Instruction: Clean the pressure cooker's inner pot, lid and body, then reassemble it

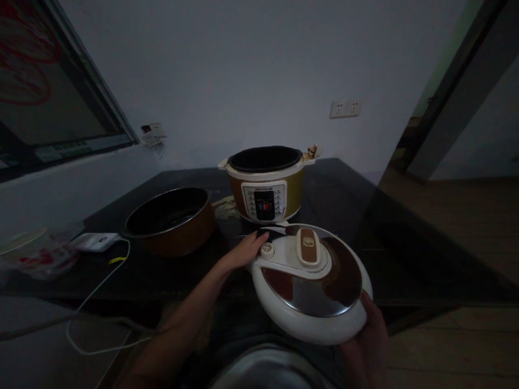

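Note:
A round pressure cooker lid (284,289), white-rimmed with a shiny metal top and a brown-and-cream knob, is held between my hands near the table's front edge. My left hand (248,249) grips its left side by the small round valve, thumb on top. On the lower right rim, my right hand (371,329) is curled around the edge, its fingers partly hidden beneath. Behind the lid stands the electric pressure cooker (295,194), its top uncovered and its dark inside showing. An inner pot (182,237), dark inside and brown outside, sits to the left.
On the dark table (348,189), a white device (96,241) with a cable lies at the left beside a plastic bag (44,256). The wall behind carries sockets (345,108). A round metallic object (270,373) is at the bottom, near my body.

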`<state>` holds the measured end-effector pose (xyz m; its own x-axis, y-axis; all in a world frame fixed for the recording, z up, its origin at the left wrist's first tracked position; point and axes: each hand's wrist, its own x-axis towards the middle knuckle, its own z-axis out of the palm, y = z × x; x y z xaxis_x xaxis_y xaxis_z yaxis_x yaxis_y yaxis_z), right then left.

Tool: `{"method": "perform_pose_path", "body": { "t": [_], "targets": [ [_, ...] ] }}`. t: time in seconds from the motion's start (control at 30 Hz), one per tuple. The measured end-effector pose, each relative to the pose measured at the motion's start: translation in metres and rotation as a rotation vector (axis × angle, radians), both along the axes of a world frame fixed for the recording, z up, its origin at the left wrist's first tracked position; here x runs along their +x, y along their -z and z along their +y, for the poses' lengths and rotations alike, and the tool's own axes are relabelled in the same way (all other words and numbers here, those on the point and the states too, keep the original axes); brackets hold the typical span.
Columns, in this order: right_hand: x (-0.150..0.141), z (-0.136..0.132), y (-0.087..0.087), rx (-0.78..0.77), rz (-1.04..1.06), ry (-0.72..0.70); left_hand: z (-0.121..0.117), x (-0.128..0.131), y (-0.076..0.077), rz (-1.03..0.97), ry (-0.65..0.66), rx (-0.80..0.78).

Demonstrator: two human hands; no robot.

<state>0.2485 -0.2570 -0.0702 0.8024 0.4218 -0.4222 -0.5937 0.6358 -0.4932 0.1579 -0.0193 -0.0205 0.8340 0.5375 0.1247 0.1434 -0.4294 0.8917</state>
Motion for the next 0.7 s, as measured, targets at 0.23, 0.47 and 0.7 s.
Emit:
{"method": "perform_pose_path", "body": {
  "t": [0.23, 0.47, 0.7],
  "targets": [
    [0.002, -0.002, 0.009, 0.004, -0.115, -0.031, -0.014, -0.001, 0.004, -0.041, -0.071, 0.007],
    [0.003, -0.003, 0.008, 0.015, -0.134, -0.06, -0.054, -0.046, 0.03, -0.158, -0.369, 0.074],
    [0.0, -0.001, 0.008, -0.025, -0.094, -0.021, -0.116, -0.067, 0.055, -0.17, -0.368, 0.204]
  ]
}}
